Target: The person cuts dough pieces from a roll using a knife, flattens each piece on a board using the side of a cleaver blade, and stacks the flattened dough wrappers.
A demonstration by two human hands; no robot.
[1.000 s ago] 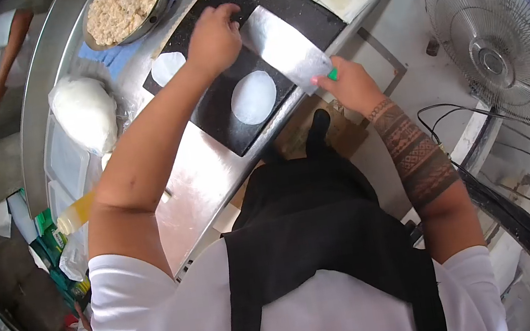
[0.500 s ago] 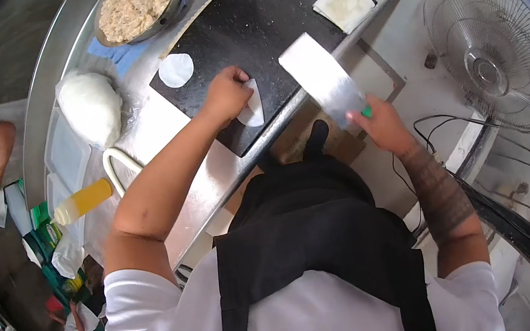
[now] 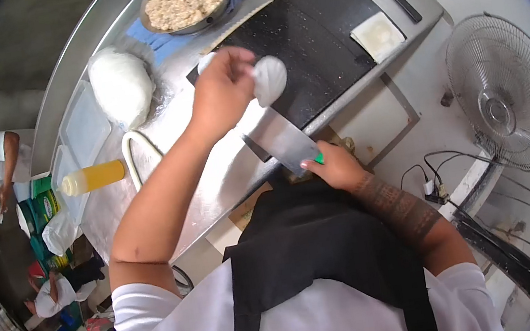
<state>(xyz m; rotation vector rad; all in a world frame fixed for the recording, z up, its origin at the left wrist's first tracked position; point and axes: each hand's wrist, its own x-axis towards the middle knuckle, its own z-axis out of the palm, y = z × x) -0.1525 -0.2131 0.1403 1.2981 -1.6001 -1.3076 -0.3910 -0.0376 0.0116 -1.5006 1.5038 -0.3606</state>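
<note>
My left hand [image 3: 224,90], slightly blurred, pinches the edge of a thin white round wrapper [image 3: 270,80], which hangs above the black board [image 3: 309,44]. Partly hidden behind that hand, another white round [image 3: 205,63] lies at the board's left end. My right hand [image 3: 336,166] is closed around the green handle of a wide metal cleaver [image 3: 280,137]. The blade reaches over the board's near left corner, below the wrapper. A folded white cloth [image 3: 378,37] rests on the board's right end.
Behind the board stands a bowl of pale filling [image 3: 187,0] on a blue cloth. Left are a bagged white mass [image 3: 122,87], a bottle of yellow liquid [image 3: 94,178] and a plastic container [image 3: 84,120]. A fan [image 3: 499,98] stands right. Other people are at far left.
My left hand has lifted the white round off the board. The cleaver has moved left and down toward the board's near corner. The whole view has shifted.
</note>
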